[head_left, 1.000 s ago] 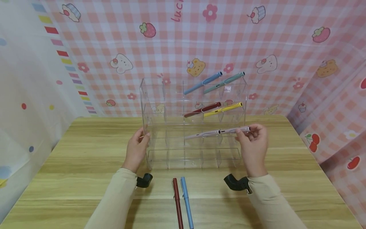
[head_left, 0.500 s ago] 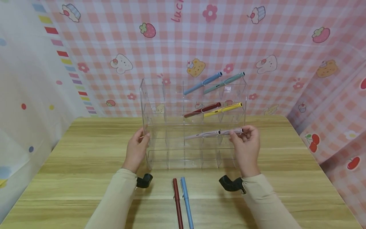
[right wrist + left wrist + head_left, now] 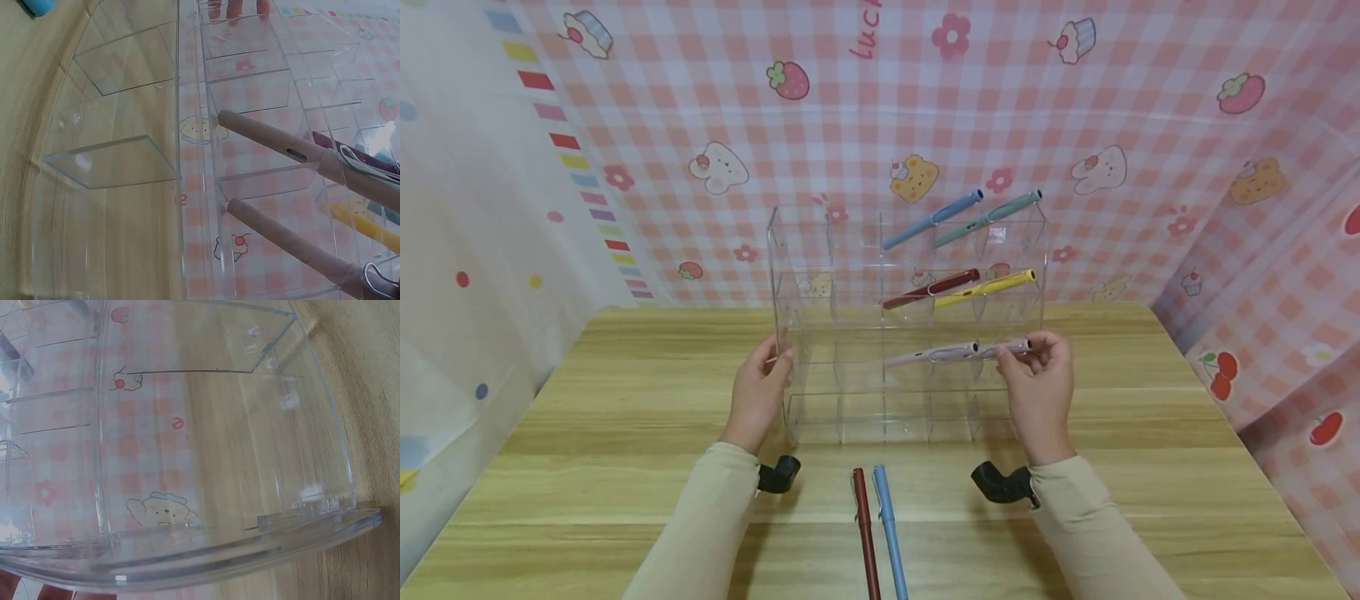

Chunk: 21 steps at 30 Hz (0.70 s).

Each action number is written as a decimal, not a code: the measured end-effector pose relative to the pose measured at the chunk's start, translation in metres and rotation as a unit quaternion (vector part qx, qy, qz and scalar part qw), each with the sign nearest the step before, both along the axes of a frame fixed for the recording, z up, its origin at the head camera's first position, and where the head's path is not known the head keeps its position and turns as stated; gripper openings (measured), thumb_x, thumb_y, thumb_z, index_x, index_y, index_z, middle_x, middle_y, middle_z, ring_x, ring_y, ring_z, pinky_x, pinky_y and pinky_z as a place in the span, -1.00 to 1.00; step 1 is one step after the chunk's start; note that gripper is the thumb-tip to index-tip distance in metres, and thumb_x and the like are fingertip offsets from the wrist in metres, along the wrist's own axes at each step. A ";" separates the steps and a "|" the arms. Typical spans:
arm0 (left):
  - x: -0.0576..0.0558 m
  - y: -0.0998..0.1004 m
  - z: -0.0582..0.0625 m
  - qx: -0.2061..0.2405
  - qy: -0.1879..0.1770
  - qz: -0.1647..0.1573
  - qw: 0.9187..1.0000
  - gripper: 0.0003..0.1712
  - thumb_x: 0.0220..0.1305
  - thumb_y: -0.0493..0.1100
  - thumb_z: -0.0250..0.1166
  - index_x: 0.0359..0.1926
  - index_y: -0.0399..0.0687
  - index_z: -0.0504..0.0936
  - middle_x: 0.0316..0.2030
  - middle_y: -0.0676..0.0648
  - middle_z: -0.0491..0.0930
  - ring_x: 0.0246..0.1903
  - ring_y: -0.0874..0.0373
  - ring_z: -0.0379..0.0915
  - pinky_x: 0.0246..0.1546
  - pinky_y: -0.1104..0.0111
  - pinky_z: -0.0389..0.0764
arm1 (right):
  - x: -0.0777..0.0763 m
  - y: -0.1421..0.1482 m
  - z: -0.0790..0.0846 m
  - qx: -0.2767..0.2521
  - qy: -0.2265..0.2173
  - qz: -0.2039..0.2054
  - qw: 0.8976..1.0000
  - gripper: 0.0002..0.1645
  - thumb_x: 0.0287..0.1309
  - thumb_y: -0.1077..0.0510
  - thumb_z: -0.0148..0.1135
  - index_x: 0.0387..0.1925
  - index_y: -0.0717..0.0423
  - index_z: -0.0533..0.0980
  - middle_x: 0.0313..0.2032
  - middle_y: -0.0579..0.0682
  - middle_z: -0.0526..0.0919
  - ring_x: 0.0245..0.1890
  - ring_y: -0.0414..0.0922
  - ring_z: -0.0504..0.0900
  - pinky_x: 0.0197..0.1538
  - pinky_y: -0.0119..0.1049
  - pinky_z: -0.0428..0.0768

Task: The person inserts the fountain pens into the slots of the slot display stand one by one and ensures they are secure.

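A clear tiered pen rack (image 3: 883, 383) stands on the table. My left hand (image 3: 758, 392) grips its left side edge, and fingertips show behind the clear panel in the left wrist view. My right hand (image 3: 1041, 387) pinches the cap end of a pale lilac pen (image 3: 1006, 347) at the right of the third row from the top. In the right wrist view, this pen's tip lies in a compartment, close to the front wall. A second lilac pen (image 3: 932, 353) lies in the compartment to its left.
Above sit a blue pen (image 3: 932, 219), a green pen (image 3: 988, 218), a dark red pen (image 3: 931, 288) and a yellow pen (image 3: 985, 287). In front of the rack, another red pen (image 3: 865, 533) and a light blue pen (image 3: 890, 529) lie on the wooden table (image 3: 587, 467).
My right hand has moved left and slightly down with the lilac pen, bringing it further into the rack. My left hand and the other pens have stayed put.
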<state>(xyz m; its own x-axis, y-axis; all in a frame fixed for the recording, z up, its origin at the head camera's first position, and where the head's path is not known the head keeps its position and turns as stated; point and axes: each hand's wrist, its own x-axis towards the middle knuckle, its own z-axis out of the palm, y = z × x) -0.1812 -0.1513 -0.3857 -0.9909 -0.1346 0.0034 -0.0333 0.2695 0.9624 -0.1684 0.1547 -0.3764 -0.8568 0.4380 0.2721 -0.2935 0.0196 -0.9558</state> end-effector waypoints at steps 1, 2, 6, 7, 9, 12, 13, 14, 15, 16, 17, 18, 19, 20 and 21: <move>0.000 0.000 0.000 0.000 0.000 0.000 1.000 -0.53 0.46 -0.13 0.00 0.33 -0.14 0.36 0.20 -0.24 0.42 0.18 -0.11 0.35 0.14 0.01 0.43 | 0.000 0.000 0.000 0.005 -0.002 0.000 1.000 -0.61 0.10 0.52 0.20 -0.22 0.09 0.27 -0.29 -0.03 0.45 -0.30 -0.22 0.52 -0.30 -0.52 0.59; 0.000 0.000 0.000 0.000 0.000 0.001 1.000 -0.53 0.46 -0.13 0.00 0.32 -0.14 0.37 0.20 -0.24 0.42 0.18 -0.11 0.35 0.14 0.01 0.43 | 0.000 0.000 -0.001 0.009 -0.003 0.001 1.000 -0.61 0.11 0.51 0.20 -0.21 0.11 0.27 -0.28 -0.03 0.45 -0.30 -0.22 0.52 -0.29 -0.53 0.59; 0.000 0.000 -0.001 -0.002 0.000 0.003 1.000 -0.54 0.46 -0.13 0.00 0.31 -0.15 0.37 0.19 -0.24 0.43 0.18 -0.11 0.36 0.13 0.01 0.44 | 0.001 0.001 -0.001 0.025 -0.009 0.004 1.000 -0.63 0.13 0.50 0.19 -0.19 0.13 0.26 -0.26 -0.02 0.44 -0.26 -0.20 0.52 -0.26 -0.53 0.59; 0.000 0.000 -0.001 -0.001 0.000 0.002 1.000 -0.54 0.46 -0.13 0.00 0.31 -0.15 0.37 0.19 -0.24 0.43 0.18 -0.11 0.35 0.13 0.01 0.43 | 0.001 0.001 -0.001 0.028 -0.011 0.004 1.000 -0.63 0.13 0.49 0.19 -0.18 0.14 0.26 -0.26 -0.02 0.44 -0.25 -0.20 0.52 -0.25 -0.54 0.59; 0.000 0.000 -0.001 -0.001 -0.001 0.003 1.000 -0.54 0.46 -0.13 0.00 0.31 -0.15 0.37 0.19 -0.24 0.43 0.18 -0.11 0.35 0.13 0.01 0.43 | 0.002 0.001 -0.001 0.030 -0.015 0.004 0.999 -0.64 0.14 0.48 0.19 -0.18 0.16 0.26 -0.25 -0.02 0.44 -0.23 -0.19 0.52 -0.23 -0.54 0.58; 0.000 0.000 0.000 0.001 -0.002 0.003 1.000 -0.53 0.46 -0.14 0.00 0.31 -0.16 0.37 0.18 -0.25 0.43 0.18 -0.12 0.35 0.14 0.02 0.43 | 0.003 0.001 -0.001 0.032 -0.020 0.002 0.999 -0.65 0.14 0.47 0.20 -0.18 0.16 0.27 -0.25 -0.03 0.45 -0.21 -0.19 0.52 -0.20 -0.55 0.58; -0.001 0.000 -0.001 0.001 -0.002 0.003 1.000 -0.53 0.46 -0.14 0.00 0.32 -0.16 0.37 0.18 -0.25 0.43 0.18 -0.12 0.35 0.14 0.02 0.43 | 0.003 0.001 -0.001 0.032 -0.021 0.001 0.999 -0.66 0.14 0.47 0.20 -0.18 0.16 0.27 -0.25 -0.03 0.45 -0.21 -0.19 0.52 -0.20 -0.55 0.58; -0.001 0.000 -0.001 0.000 -0.002 0.004 1.000 -0.53 0.46 -0.14 0.00 0.32 -0.16 0.37 0.18 -0.25 0.43 0.18 -0.12 0.35 0.13 0.02 0.43 | 0.004 0.001 -0.001 0.032 -0.021 0.000 0.999 -0.65 0.14 0.46 0.21 -0.18 0.15 0.27 -0.25 -0.03 0.45 -0.21 -0.19 0.52 -0.20 -0.55 0.57; -0.001 0.000 -0.001 0.001 -0.002 0.004 1.000 -0.53 0.46 -0.14 0.00 0.32 -0.16 0.36 0.18 -0.25 0.43 0.18 -0.12 0.35 0.13 0.02 0.43 | 0.004 0.001 -0.001 0.034 -0.020 -0.001 0.999 -0.65 0.14 0.46 0.21 -0.17 0.16 0.27 -0.25 -0.03 0.45 -0.21 -0.19 0.52 -0.20 -0.55 0.57; -0.001 0.000 -0.001 0.001 -0.001 0.004 1.000 -0.53 0.46 -0.15 0.00 0.32 -0.16 0.36 0.18 -0.25 0.43 0.17 -0.12 0.36 0.13 0.02 0.43 | 0.004 0.001 -0.001 0.034 -0.019 -0.001 0.999 -0.65 0.13 0.46 0.21 -0.17 0.16 0.28 -0.25 -0.03 0.45 -0.20 -0.19 0.52 -0.19 -0.55 0.57; -0.001 0.000 -0.001 0.001 -0.001 0.004 1.000 -0.53 0.46 -0.15 0.00 0.33 -0.16 0.36 0.18 -0.25 0.43 0.17 -0.12 0.36 0.13 0.02 0.43 | 0.004 0.001 -0.001 0.033 -0.016 0.000 0.999 -0.64 0.13 0.47 0.21 -0.16 0.16 0.28 -0.24 -0.04 0.45 -0.20 -0.19 0.53 -0.19 -0.55 0.57; -0.001 0.000 -0.001 0.002 -0.001 0.003 1.000 -0.53 0.46 -0.15 0.00 0.33 -0.16 0.36 0.18 -0.25 0.43 0.17 -0.12 0.36 0.13 0.02 0.43 | 0.005 0.002 -0.001 0.032 -0.013 0.001 0.999 -0.63 0.12 0.47 0.21 -0.14 0.17 0.28 -0.22 -0.04 0.43 -0.20 -0.19 0.53 -0.18 -0.55 0.57; -0.001 0.000 -0.001 0.002 0.000 0.003 1.000 -0.53 0.46 -0.15 0.00 0.32 -0.15 0.36 0.18 -0.26 0.43 0.17 -0.12 0.36 0.13 0.02 0.43 | 0.006 0.002 -0.001 0.033 -0.010 0.003 0.999 -0.61 0.11 0.47 0.22 -0.11 0.19 0.28 -0.21 -0.04 0.42 -0.19 -0.20 0.53 -0.17 -0.55 0.56; -0.001 0.000 -0.001 0.003 0.001 0.002 1.000 -0.53 0.46 -0.14 0.00 0.33 -0.15 0.36 0.18 -0.26 0.43 0.17 -0.12 0.36 0.13 0.02 0.43 | 0.007 0.003 -0.001 0.035 -0.006 0.004 0.999 -0.59 0.11 0.48 0.22 -0.08 0.22 0.28 -0.19 -0.04 0.40 -0.18 -0.20 0.53 -0.16 -0.56 0.56; -0.001 0.000 -0.001 0.003 0.002 0.001 1.000 -0.53 0.46 -0.14 0.00 0.33 -0.15 0.36 0.19 -0.26 0.43 0.17 -0.12 0.36 0.13 0.02 0.43 | 0.008 0.004 -0.001 0.037 -0.002 0.005 0.999 -0.57 0.10 0.48 0.23 -0.05 0.25 0.28 -0.18 -0.04 0.39 -0.18 -0.20 0.53 -0.15 -0.56 0.56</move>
